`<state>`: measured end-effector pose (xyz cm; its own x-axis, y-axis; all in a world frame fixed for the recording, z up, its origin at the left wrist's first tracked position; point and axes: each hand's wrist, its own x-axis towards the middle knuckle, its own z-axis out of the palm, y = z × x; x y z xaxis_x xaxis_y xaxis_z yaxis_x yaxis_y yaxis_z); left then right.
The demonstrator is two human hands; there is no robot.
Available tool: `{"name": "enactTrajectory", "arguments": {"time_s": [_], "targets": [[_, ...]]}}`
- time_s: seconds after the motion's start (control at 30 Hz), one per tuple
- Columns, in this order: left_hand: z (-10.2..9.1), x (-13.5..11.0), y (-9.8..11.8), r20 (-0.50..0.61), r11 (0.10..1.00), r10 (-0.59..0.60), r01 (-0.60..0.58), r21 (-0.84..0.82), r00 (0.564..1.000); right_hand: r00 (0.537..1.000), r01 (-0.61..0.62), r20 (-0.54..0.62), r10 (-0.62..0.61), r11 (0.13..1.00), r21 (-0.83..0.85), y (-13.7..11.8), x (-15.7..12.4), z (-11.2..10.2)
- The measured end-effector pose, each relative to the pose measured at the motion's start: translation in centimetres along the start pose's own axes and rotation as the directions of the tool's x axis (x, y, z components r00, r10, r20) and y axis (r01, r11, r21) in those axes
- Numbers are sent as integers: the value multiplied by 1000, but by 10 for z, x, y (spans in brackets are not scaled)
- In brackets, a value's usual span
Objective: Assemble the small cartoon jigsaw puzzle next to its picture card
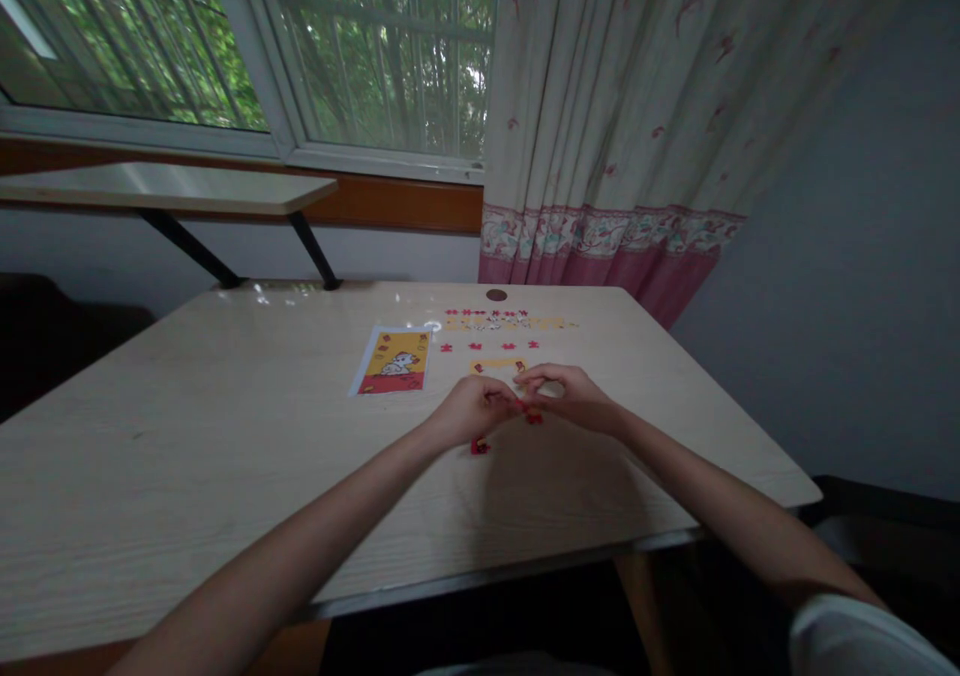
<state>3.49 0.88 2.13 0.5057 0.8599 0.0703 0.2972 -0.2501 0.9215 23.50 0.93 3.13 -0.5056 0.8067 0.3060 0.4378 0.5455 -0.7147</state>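
**Above the pale table [225,456], left hand [480,403] and right hand [571,396] are pinching a red piece [520,406]**

Both hands' fingertips are apparently gripping it together, just below the yellow strip [496,364]. The fingers are partly hiding it, so a skewed grip could be going unnoticed. A loose pinch would be risking a drop; a low-sweeping left wrist would be nudging the dark-marked piece [478,447].

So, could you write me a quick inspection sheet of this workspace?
Surface: pale table, with a dark round disc near its far edge
Job's things: picture sheet, rows of puzzle pieces, yellow section
Clutter: small red-and-dark bit lying apart, nearer the person
Hands: left hand and right hand meet at a red piece; which grips it is unclear
Cables: nothing seen
Surroundings: window, curtain, raised shelf
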Motion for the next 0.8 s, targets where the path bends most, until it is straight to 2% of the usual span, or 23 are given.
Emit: {"name": "enactTrajectory", "arguments": {"time_s": [0.07,0.13,0.23,0.43,0.53,0.63,0.73,0.8], "targets": [[1,1,-4,-63,992,-57,49,-114,996,985,50,-158,-67,992,-112,0,-1,2],[1,1,-9,-130,969,-100,67,-238,986,954,100,-254,-162,965,-241,2,-3,4],[2,1,-15,-175,933,-114,45,-356,978,940,145,-236,-246,915,-376,5,-7,9],[3,0,-12,-140,935,-120,64,-349,983,954,145,-166,-250,869,-472,6,-9,11],[-1,-1,-11,-117,933,-104,56,-356,988,950,145,-179,-257,866,-478,4,-10,10],[-10,-2,-16,-157,967,-99,58,-247,983,931,147,-230,-284,867,-477,2,-10,8],[-21,-4,-25,-185,997,-71,71,-6,980,924,136,-254,-286,867,-479,0,-11,4],[-27,-6,-28,-199,984,0,35,176,980,936,138,-223,-273,866,-481,2,-13,-1]]}}
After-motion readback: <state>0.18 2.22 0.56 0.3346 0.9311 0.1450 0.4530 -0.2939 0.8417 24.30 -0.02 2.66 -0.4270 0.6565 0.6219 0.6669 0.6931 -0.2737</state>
